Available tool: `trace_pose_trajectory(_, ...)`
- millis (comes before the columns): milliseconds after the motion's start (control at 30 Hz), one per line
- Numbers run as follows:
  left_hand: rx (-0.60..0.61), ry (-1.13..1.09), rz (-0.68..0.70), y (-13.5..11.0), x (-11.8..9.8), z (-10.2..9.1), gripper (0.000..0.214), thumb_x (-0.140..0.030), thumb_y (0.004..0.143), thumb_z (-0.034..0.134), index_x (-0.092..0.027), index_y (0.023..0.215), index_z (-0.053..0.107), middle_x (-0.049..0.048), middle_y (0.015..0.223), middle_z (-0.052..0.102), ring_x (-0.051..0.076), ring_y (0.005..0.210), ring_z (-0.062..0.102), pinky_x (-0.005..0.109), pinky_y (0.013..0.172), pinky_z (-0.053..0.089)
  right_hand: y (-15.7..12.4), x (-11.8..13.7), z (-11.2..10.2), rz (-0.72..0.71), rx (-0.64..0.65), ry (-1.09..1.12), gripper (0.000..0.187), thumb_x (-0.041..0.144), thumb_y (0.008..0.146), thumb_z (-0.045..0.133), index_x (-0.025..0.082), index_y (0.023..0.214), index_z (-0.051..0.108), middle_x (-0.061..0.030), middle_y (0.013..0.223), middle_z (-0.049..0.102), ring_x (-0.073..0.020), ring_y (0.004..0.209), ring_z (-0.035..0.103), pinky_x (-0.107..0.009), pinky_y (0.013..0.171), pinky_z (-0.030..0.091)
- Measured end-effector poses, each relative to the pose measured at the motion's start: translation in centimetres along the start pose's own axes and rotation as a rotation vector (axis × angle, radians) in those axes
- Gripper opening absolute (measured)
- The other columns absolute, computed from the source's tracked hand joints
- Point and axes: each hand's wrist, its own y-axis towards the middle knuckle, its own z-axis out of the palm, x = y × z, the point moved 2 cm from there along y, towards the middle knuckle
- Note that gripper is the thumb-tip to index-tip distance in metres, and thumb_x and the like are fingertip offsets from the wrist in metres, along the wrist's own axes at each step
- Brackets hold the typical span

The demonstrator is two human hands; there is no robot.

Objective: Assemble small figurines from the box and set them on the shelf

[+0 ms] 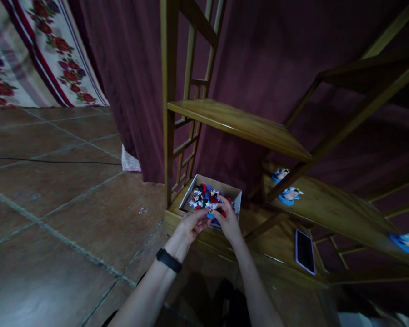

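Note:
A shallow cardboard box (239, 200) on the low wooden shelf holds several small colourful figurines (202, 194), mostly red, black, white and blue. My left hand (195, 222), with a black band on its wrist, is at the box's near edge, its fingers closed around a small figurine with a blue base (210, 215). Reaching in from the other side, my right hand (229, 220) has its fingertips on the same figurine. My fingers cover much of it, so its details are hard to make out.
A phone (305, 252) lies on the low shelf to the right. Blue-based figurines (289, 195) stand on a higher shelf board, another (407, 242) at far right. Above the box juts a wooden shelf (238, 125), its post (168, 91) at left. A cable (54, 161) crosses the tiled floor.

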Motion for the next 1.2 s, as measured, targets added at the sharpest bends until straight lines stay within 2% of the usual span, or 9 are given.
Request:
trace_pose_trajectory(167, 0.019, -0.061, 0.007, 0.5, -0.4, -0.1, 0.01, -0.006, 0.069, 0.068, -0.011, 0.069, 0.06, 0.0061, 0.063, 0.067, 0.012, 0.054, 0.063, 0.021, 0.056, 0.052, -0.4, -0.5, 0.7, 0.065, -0.03, 0.207, 0.039, 0.037, 0.078, 0.057, 0.026, 0.115, 0.059, -0.0049, 0.118, 0.062, -0.0216, 0.109, 0.055, -0.039, 0.094, 0.043)
trace_pose_trajectory(233, 0.035, -0.049, 0.017, 0.6, -0.5, -0.2, 0.01, -0.005, 0.07, 0.067, -0.011, 0.068, 0.06, 0.0058, 0.061, 0.066, 0.012, 0.052, 0.062, 0.021, 0.054, 0.051, -0.6, -0.5, 0.8, 0.12, -0.058, 0.256, 0.038, 0.039, 0.078, 0.057, 0.025, 0.113, 0.06, -0.0049, 0.117, 0.062, -0.0224, 0.106, 0.057, -0.041, 0.092, 0.045)
trace_pose_trajectory(333, 0.08, 0.002, 0.066, 0.4, -0.7, 0.0, 0.008, -0.005, 0.069, 0.068, -0.01, 0.071, 0.063, 0.0061, 0.064, 0.066, 0.011, 0.052, 0.061, 0.02, 0.054, 0.05, -0.7, 0.0, 0.7, 0.171, -0.033, 0.328, 0.039, 0.039, 0.076, 0.059, 0.025, 0.113, 0.06, -0.0051, 0.112, 0.065, -0.0228, 0.1, 0.06, -0.041, 0.087, 0.048)
trace_pose_trajectory(500, 0.213, 0.069, 0.204, -0.7, -1.3, 1.1, 0.02, -0.014, 0.063, 0.075, -0.013, 0.082, 0.067, 0.0057, 0.077, 0.068, 0.011, 0.062, 0.062, 0.023, 0.062, 0.051, -0.7, 0.9, -0.1, 0.114, -0.04, 0.358, 0.035, 0.036, 0.075, 0.061, 0.026, 0.108, 0.062, -0.0036, 0.109, 0.065, -0.0223, 0.103, 0.058, -0.038, 0.09, 0.046)
trace_pose_trajectory(733, 0.335, 0.144, 0.298, -1.6, -1.7, 2.3, 0.028, -0.025, 0.064, 0.076, -0.011, 0.086, 0.069, 0.0084, 0.08, 0.068, 0.013, 0.065, 0.061, 0.024, 0.064, 0.049, -0.7, 1.1, -0.6, 0.111, -0.096, 0.423, 0.027, 0.035, 0.072, 0.065, 0.026, 0.097, 0.063, -0.0014, 0.099, 0.067, -0.0191, 0.092, 0.06, -0.036, 0.085, 0.047)
trace_pose_trajectory(833, 0.29, 0.089, 0.26, -1.1, -1.5, 2.0, 0.021, -0.021, 0.063, 0.076, -0.011, 0.079, 0.068, 0.0067, 0.076, 0.068, 0.011, 0.061, 0.06, 0.022, 0.06, 0.05, -0.6, 1.0, -0.1, 0.13, -0.077, 0.465, 0.023, 0.034, 0.072, 0.064, 0.026, 0.094, 0.062, -0.0009, 0.092, 0.066, -0.0182, 0.087, 0.061, -0.035, 0.082, 0.047)
trace_pose_trajectory(933, 0.194, -0.014, 0.191, -0.1, -1.1, 1.4, 0.014, -0.013, 0.061, 0.075, -0.01, 0.072, 0.067, 0.004, 0.066, 0.066, 0.007, 0.05, 0.056, 0.017, 0.049, 0.046, -0.7, 0.5, 0.9, 0.154, -0.087, 0.538, 0.024, 0.033, 0.072, 0.065, 0.026, 0.094, 0.061, -0.0006, 0.088, 0.066, -0.0177, 0.084, 0.061, -0.034, 0.079, 0.048)
trace_pose_trajectory(1067, 0.067, -0.069, 0.109, 0.7, -0.4, 0.9, 0.008, -0.009, 0.064, 0.071, -0.01, 0.066, 0.063, 0.0024, 0.057, 0.063, 0.007, 0.044, 0.054, 0.015, 0.042, 0.044, -1.2, -0.9, 2.4, 0.169, -0.189, 0.537, 0.025, 0.036, 0.072, 0.064, 0.025, 0.094, 0.06, -0.0016, 0.095, 0.064, -0.0182, 0.089, 0.06, -0.035, 0.081, 0.047)
trace_pose_trajectory(1200, -0.068, -0.064, 0.093, 0.9, 0.2, 0.5, 0.01, -0.011, 0.066, 0.07, -0.011, 0.065, 0.06, 0.0008, 0.053, 0.061, 0.007, 0.04, 0.053, 0.016, 0.039, 0.043, -2.0, -2.4, 3.7, 0.175, -0.28, 0.45, 0.026, 0.041, 0.075, 0.059, 0.024, 0.095, 0.059, -0.0026, 0.101, 0.063, -0.0186, 0.093, 0.059, -0.035, 0.083, 0.046)
